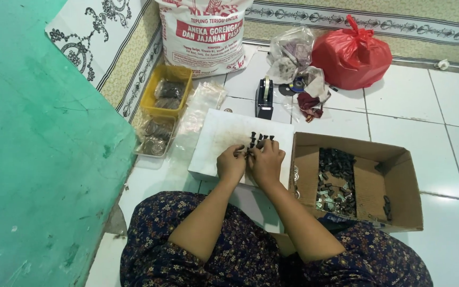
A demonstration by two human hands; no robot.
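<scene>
Both hands working at near edge of white board [224, 133]. Left hand [231, 163] and right hand [266, 161] touching, fingers curled in tight, pinching a small dark part [247, 154] betw. them; exact grip hard to make out. Finished dark pieces [260, 138] sitting in a row just ahead, prob. for easy reach. Cardboard box [370, 186] holding more parts at right, contents too small to ID.

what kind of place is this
Likely a home floor used for piecework: a person sits on white floor tiles, both hands over a white board, beside a cardboard box of small parts and a flour sack.
</scene>
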